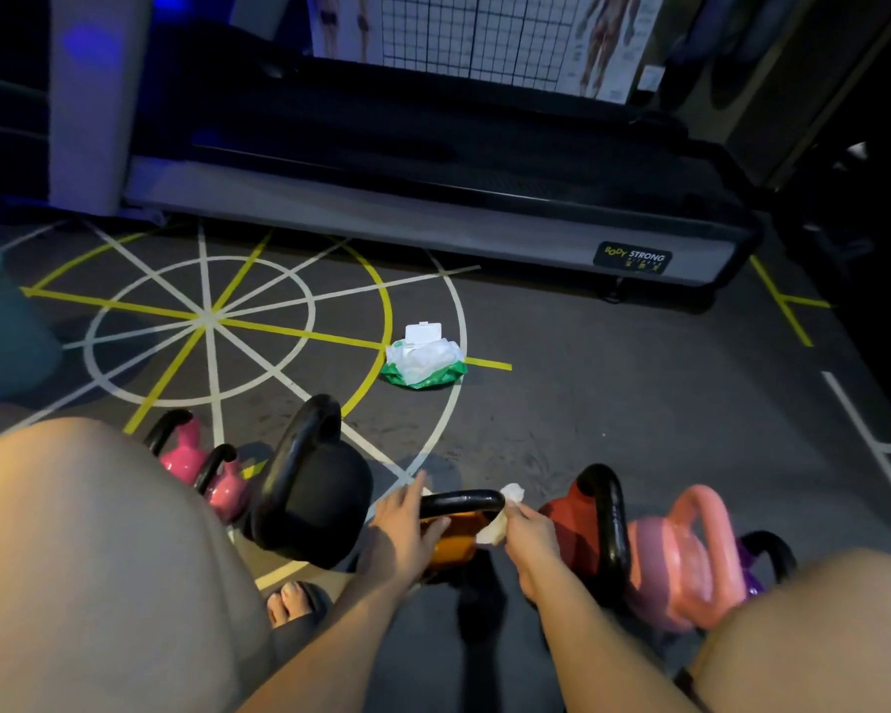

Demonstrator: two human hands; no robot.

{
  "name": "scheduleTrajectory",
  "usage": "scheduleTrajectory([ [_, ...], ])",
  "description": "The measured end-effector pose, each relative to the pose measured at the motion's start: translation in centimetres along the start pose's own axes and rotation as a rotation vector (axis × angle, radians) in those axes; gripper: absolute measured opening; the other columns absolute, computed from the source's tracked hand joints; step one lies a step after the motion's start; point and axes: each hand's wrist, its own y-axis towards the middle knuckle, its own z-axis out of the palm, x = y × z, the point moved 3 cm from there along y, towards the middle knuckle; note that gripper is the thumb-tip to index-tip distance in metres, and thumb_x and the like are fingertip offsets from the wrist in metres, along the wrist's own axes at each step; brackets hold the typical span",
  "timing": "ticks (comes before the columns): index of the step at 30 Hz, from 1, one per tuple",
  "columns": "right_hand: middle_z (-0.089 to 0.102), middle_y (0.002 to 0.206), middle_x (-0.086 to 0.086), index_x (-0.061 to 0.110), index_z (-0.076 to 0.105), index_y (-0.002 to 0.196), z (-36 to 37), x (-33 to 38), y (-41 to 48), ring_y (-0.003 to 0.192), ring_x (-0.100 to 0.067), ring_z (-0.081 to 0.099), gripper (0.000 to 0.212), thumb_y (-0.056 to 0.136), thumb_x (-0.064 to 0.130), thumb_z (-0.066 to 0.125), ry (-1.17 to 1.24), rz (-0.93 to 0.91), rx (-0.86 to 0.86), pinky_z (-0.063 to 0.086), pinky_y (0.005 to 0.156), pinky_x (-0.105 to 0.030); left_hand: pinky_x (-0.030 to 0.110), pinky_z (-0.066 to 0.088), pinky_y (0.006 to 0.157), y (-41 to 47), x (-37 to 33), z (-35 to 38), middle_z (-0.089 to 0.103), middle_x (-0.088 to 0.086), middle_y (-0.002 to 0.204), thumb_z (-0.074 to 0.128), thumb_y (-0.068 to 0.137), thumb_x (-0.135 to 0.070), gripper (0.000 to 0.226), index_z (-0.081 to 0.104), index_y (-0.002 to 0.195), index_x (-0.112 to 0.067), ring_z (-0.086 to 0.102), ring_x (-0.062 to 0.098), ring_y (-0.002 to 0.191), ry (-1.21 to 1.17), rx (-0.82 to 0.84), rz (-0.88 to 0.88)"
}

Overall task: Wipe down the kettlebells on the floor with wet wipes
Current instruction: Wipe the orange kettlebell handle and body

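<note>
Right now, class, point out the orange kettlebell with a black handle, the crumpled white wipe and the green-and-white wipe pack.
Orange kettlebell with black handle (pixel 452 547): head view, orange body.
Crumpled white wipe (pixel 489 531): head view, lower fold.
Green-and-white wipe pack (pixel 425 363): head view, crinkled top.

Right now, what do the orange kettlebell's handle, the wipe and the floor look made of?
The handle: probably coated metal; glossy black with sharp highlights.
The wipe: soft nonwoven sheet, apparently; white, crumpled, limp.
The floor: likely rubber or vinyl; matte dark grey, scuffed, painted lines.
</note>
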Motion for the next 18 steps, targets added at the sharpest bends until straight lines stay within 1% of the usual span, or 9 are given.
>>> scheduleTrajectory([
  [2,0.073,0.099,-0.003,0.030,0.077,0.098,-0.2,0.8,-1.2,0.091,-0.020,0.063,0.020,0.096,0.039,0.060,-0.059,-0.104,-0.061,0.050,0.088,-0.032,0.031,0.041,0.108,-0.3,0.8,-0.4,0.051,0.000,0.144,0.060,0.096,-0.047,0.063,0.037,0.153,-0.032,0.049,0.020,0.132,-0.111,0.013,-0.072],
  [3,0.073,0.091,0.001,0.038,0.077,0.083,-0.3,1.4,-1.7,0.086,-0.016,0.062,0.020,0.093,0.047,0.062,-0.099,-0.179,-0.060,0.050,0.087,-0.033,0.028,0.040,0.107,-0.4,1.0,-0.6,0.052,0.001,0.144,0.061,0.096,-0.045,0.060,0.040,0.151,-0.034,0.050,0.019,0.131,-0.160,0.021,-0.090],
  [4,0.073,0.085,0.006,0.042,0.076,0.076,-0.3,2.0,-2.1,0.084,-0.013,0.063,0.019,0.090,0.051,0.065,-0.146,-0.254,-0.047,0.051,0.087,-0.033,0.025,0.038,0.105,-0.3,1.0,-0.8,0.054,0.001,0.144,0.062,0.096,-0.042,0.058,0.042,0.150,-0.035,0.051,0.018,0.131,-0.184,0.025,-0.096],
  [6,0.076,0.091,0.011,0.037,0.079,0.089,0.1,3.4,-2.7,0.090,-0.010,0.068,0.006,0.086,0.037,0.074,-0.214,-0.358,0.017,0.054,0.089,-0.034,0.019,0.035,0.098,-0.1,0.6,-1.0,0.056,0.001,0.144,0.063,0.097,-0.037,0.058,0.042,0.150,-0.035,0.053,0.017,0.130,-0.197,0.032,-0.101],
  [8,0.077,0.092,0.010,0.029,0.080,0.093,1.0,4.1,-3.1,0.090,-0.009,0.070,0.012,0.083,0.024,0.076,-0.350,-0.442,0.080,0.054,0.085,-0.031,0.016,0.033,0.092,-0.1,0.0,-1.2,0.056,0.002,0.144,0.062,0.098,-0.036,0.059,0.039,0.152,-0.035,0.054,0.017,0.129,-0.193,0.050,-0.128],
  [11,0.076,0.090,0.010,0.028,0.080,0.093,1.5,4.2,-4.4,0.086,-0.007,0.068,0.014,0.084,0.019,0.073,-0.500,-0.532,0.078,0.049,0.078,-0.021,0.021,0.039,0.093,-0.2,-0.4,-1.7,0.059,0.005,0.140,0.061,0.098,-0.038,0.058,0.040,0.152,-0.036,0.056,0.020,0.126,-0.123,0.084,-0.156],
  [15,0.076,0.092,0.006,0.027,0.079,0.098,-1.3,3.3,-3.7,0.087,-0.013,0.068,0.017,0.089,0.018,0.068,-0.459,-0.431,-0.051,0.048,0.079,-0.019,0.028,0.049,0.091,-0.1,-0.9,-2.2,0.069,0.002,0.118,0.066,0.093,-0.043,0.041,0.062,0.132,-0.032,0.063,0.020,0.110,0.050,0.176,-0.115],
  [17,0.076,0.086,-0.001,0.024,0.080,0.093,-2.8,3.2,-3.1,0.073,-0.016,0.069,0.016,0.090,0.016,0.066,-0.416,-0.369,-0.076,0.057,0.073,-0.025,0.032,0.051,0.092,-0.6,-1.2,-1.8,0.070,0.000,0.110,0.067,0.092,-0.044,0.037,0.065,0.126,-0.030,0.064,0.018,0.104,0.076,0.203,-0.121],
  [18,0.075,0.082,-0.004,0.023,0.080,0.090,-3.2,3.1,-2.7,0.063,-0.012,0.066,0.017,0.091,0.014,0.065,-0.400,-0.350,-0.075,0.058,0.064,-0.022,0.033,0.052,0.092,-1.0,-1.1,-1.6,0.070,-0.001,0.107,0.066,0.092,-0.045,0.036,0.065,0.126,-0.030,0.065,0.018,0.103,0.078,0.193,-0.141],
])
